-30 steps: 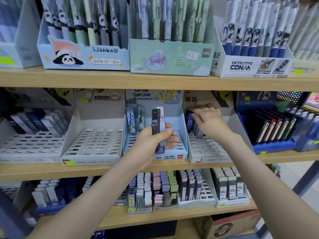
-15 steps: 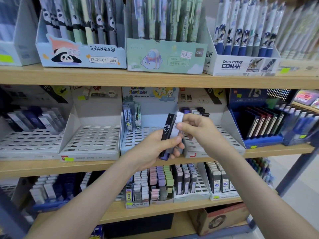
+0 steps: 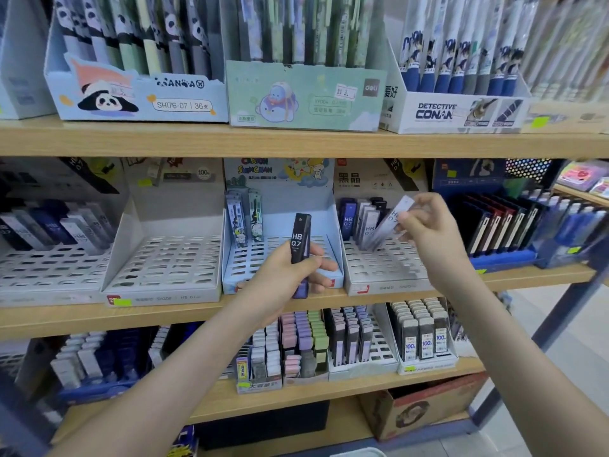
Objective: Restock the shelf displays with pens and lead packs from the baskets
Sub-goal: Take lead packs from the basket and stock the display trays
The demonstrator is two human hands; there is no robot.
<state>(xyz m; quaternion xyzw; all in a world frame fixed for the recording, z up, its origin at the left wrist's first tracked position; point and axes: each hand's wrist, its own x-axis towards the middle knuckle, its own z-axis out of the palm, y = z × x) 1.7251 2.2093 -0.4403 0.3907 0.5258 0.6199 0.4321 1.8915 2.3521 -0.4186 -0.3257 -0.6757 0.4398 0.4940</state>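
head view, left hand fingers gripping black lead pack upright, right hand pinching tilted clear pack

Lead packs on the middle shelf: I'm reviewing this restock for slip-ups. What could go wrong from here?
1. The right hand pinches a pale lead pack tilted, close to the upright packs at the back of the white slotted tray; it might knock them over.
2. The left hand holds the black HB 0.7 pack with a purple pack behind it; one could slip out.
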